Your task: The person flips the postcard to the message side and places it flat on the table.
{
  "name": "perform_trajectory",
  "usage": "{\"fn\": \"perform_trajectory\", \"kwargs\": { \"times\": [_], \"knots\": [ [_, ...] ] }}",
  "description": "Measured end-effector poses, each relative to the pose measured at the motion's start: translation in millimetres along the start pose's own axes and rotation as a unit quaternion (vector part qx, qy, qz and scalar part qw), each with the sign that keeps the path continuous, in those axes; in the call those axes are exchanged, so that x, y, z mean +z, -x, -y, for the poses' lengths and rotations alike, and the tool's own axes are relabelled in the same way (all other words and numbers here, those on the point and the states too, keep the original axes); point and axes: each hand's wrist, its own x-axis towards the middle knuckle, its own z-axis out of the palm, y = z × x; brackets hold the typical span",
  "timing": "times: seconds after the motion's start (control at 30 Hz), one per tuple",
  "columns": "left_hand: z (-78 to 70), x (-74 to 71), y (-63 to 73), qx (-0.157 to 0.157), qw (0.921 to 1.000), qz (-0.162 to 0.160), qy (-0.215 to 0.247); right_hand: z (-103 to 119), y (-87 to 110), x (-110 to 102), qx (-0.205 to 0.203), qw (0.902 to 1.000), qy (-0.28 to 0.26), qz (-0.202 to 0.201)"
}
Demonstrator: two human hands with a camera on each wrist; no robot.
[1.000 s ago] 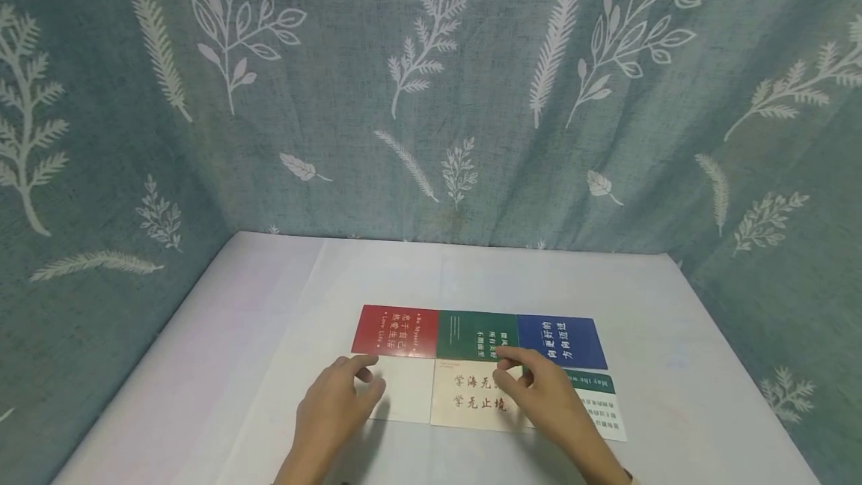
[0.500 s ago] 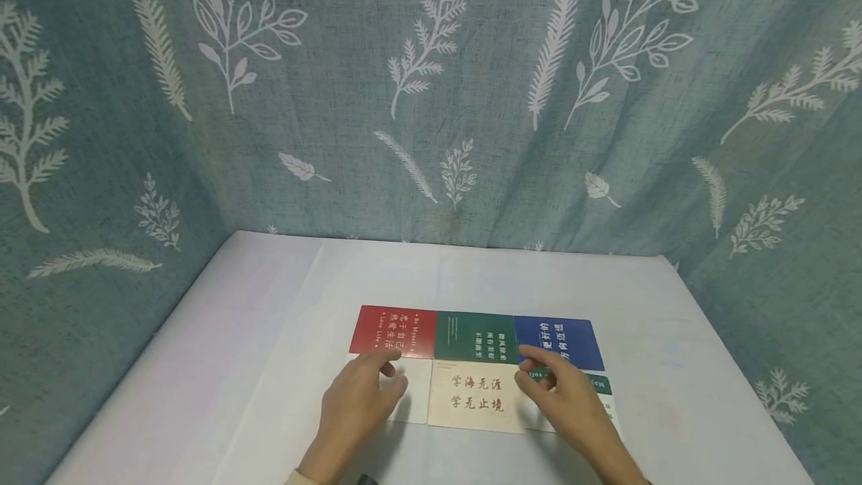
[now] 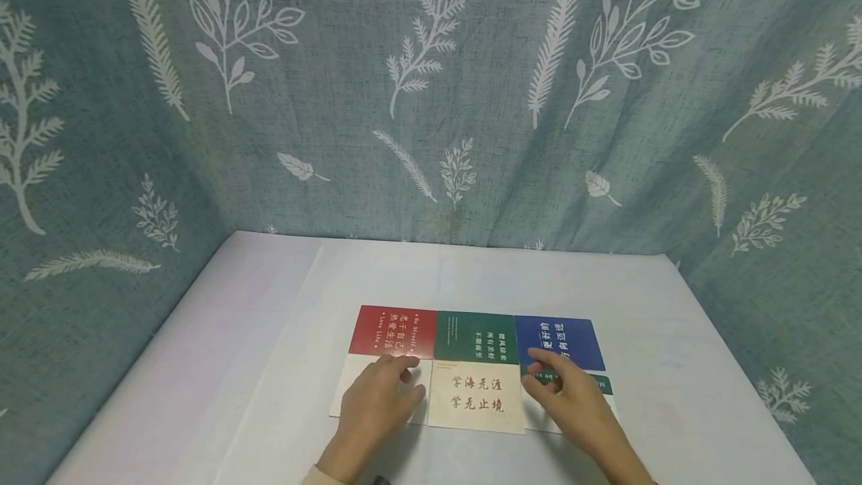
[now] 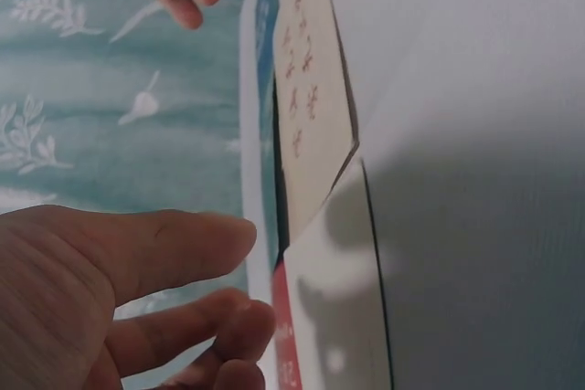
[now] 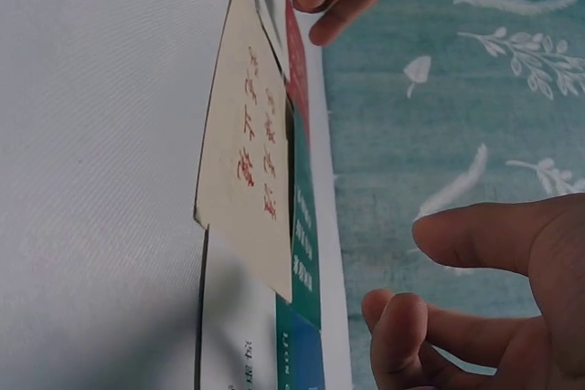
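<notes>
Several printed cards lie flat in two touching rows. In the head view the far row has a red card [image 3: 385,331], a green card [image 3: 465,335] and a blue card [image 3: 578,337]. Nearer are a plain white card [image 3: 350,380], a cream card with brown-red writing [image 3: 477,418] and a white card with a green band [image 3: 539,419]. My left hand [image 3: 378,401] hovers over the white card, fingers loosely bent, thumb apart, holding nothing. Over the green-banded card, partly hiding it, my right hand [image 3: 575,399] hovers likewise. Both wrist views show air between fingers and cards.
A white cloth-covered table [image 3: 269,320] surrounds the cards. Behind it and along both sides hangs a teal curtain [image 3: 350,193] with white leaf prints, meeting the table at its far edge.
My left hand has shifted right, from the white card's left side toward the cream card. My right hand has also moved right, uncovering the cream card's writing. The cards look unmoved.
</notes>
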Motion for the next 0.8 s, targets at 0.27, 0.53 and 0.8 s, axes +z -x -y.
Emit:
{"fn": "perform_trajectory", "kwargs": {
  "times": [0.27, 0.53, 0.8],
  "knots": [
    [-4.0, 7.9, 0.0, 0.016, 0.9997, 0.006, -0.016, -5.9, -3.2, 6.6, 0.002, 0.9999, -0.003, 0.01],
    [-4.3, 14.3, -0.9, 0.027, 0.9994, 0.01, -0.021, -8.7, -3.2, 11.5, -0.012, 0.9996, 0.017, 0.017],
    [-4.0, 20.2, -1.3, 0.017, 0.9995, 0.02, -0.018, -12.9, -7.6, 15.3, -0.027, 0.998, 0.053, 0.024]
  ]
}}
